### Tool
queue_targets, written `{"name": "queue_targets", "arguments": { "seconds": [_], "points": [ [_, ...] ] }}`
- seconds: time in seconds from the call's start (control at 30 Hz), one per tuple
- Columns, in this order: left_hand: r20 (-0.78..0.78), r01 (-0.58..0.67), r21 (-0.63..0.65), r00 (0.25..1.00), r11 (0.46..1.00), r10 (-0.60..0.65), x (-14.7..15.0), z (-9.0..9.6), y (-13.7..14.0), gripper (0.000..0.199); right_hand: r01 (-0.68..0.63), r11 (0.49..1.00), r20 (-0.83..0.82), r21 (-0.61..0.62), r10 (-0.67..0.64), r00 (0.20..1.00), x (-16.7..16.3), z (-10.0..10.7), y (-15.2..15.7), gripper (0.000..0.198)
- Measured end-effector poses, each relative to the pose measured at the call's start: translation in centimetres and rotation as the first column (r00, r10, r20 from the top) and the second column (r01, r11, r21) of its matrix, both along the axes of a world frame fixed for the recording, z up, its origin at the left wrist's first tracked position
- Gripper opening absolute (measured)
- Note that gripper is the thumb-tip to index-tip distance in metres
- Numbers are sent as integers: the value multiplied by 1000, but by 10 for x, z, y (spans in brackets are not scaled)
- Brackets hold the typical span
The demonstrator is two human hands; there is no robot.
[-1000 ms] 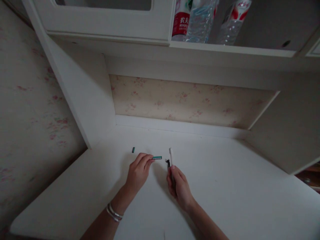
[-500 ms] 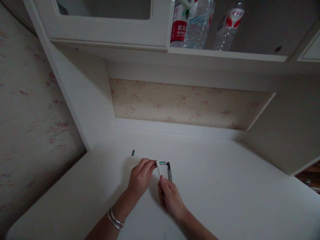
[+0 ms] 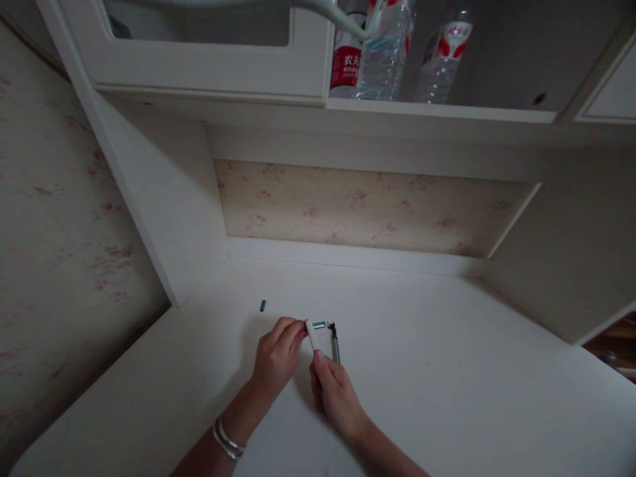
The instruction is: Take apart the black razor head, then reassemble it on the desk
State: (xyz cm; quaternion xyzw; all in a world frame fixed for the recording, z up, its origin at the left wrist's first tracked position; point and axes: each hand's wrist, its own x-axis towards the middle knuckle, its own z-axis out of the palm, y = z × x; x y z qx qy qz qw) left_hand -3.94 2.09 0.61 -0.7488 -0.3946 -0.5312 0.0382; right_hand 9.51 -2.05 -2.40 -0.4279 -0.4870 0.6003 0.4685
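Observation:
My right hand [image 3: 338,394] is closed round the lower part of a white razor handle [image 3: 312,336], its thumb lying along the shaft. At the handle's top end, the fingertips of my left hand [image 3: 278,351] are pinched together; what lies between them is too small to make out. Just right of the white handle is a green razor cartridge [image 3: 318,325] with a pale edge. Beyond it, a black and silver razor handle [image 3: 336,344] lies on the white desk [image 3: 422,411], its lower end hidden by my right hand. Another small green cartridge [image 3: 263,305] lies farther back, left of my hands.
A white shelf unit [image 3: 447,114] overhangs the desk's back, holding several plastic bottles [image 3: 380,66]. A pale curved bar [image 3: 322,8] crosses the top of the view. Side panels [image 3: 169,199] rise at the desk's left and right. Drawers [image 3: 613,348] show at the far right.
The view has shifted slightly, and more of the pale curved bar shows at the top. Both hands keep nearly the same hold on the white razor handle.

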Motion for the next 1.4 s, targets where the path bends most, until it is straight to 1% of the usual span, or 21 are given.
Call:
{"name": "queue_targets", "arguments": {
  "seconds": [0.17, 0.2, 0.23, 0.4, 0.47, 0.6, 0.77, 0.97, 1.03, 1.1, 1.17, 1.23, 1.33, 1.4],
  "points": [
    [22, 7, -4, 1000, 1000, -7, 0, 3, -1, 9, 88, 995, -57, -54, -91, 994, 3, 4, 4, 54],
    [25, 5, -7, 1000, 1000, -5, 0, 3, -2, 10, 89, 994, -63, -59, -93, 994, 4, 5, 4, 54],
    [24, 2, -13, 1000, 1000, -2, 0, 3, -2, 10, 76, 995, -64, -61, -80, 995, 4, 6, 3, 54],
    [25, -30, -10, 999, 1000, 30, 0, 3, -1, 11, -63, 997, -10, -46, 63, 998, 2, 13, -5, 56],
    [31, -28, -7, 999, 1000, 28, 0, 4, -1, 10, -49, 998, -13, -47, 48, 999, 2, 15, -5, 56],
    [47, -10, -20, 999, 1000, 11, 0, 5, -1, 9, 16, 996, -86, -92, -24, 996, 3, 15, -1, 56],
    [40, -18, -28, 999, 999, 19, 1, 4, -2, 9, -49, 999, -8, 0, 49, 999, 2, 9, -2, 56],
    [36, -2, -33, 999, 999, 3, 0, 4, -2, 9, 93, 993, -59, -70, -97, 994, 3, 12, 2, 58],
    [33, -4, -37, 999, 999, 5, 0, 3, -2, 10, 67, 996, -33, -59, -69, 997, 3, 11, 2, 58],
    [30, -12, -37, 999, 999, 13, 0, 2, -1, 10, 9, 999, -12, -51, -10, 1000, 1, 10, 0, 57],
    [30, -14, -32, 999, 999, 15, 0, 2, -1, 10, -24, 998, -16, -52, 23, 1000, 0, 11, -1, 57],
    [35, -4, -24, 999, 1000, 5, 0, 2, -1, 10, -2, 998, -35, -60, 0, 999, 1, 11, 0, 58],
    [40, 7, -17, 999, 1000, -6, 1, 3, -1, 10, 71, 994, -63, -87, -76, 995, 2, 12, 2, 59],
    [41, 3, -24, 999, 1000, -2, 1, 3, -1, 10, 69, 993, -61, -91, -75, 995, 2, 10, 2, 58]
  ]
}}
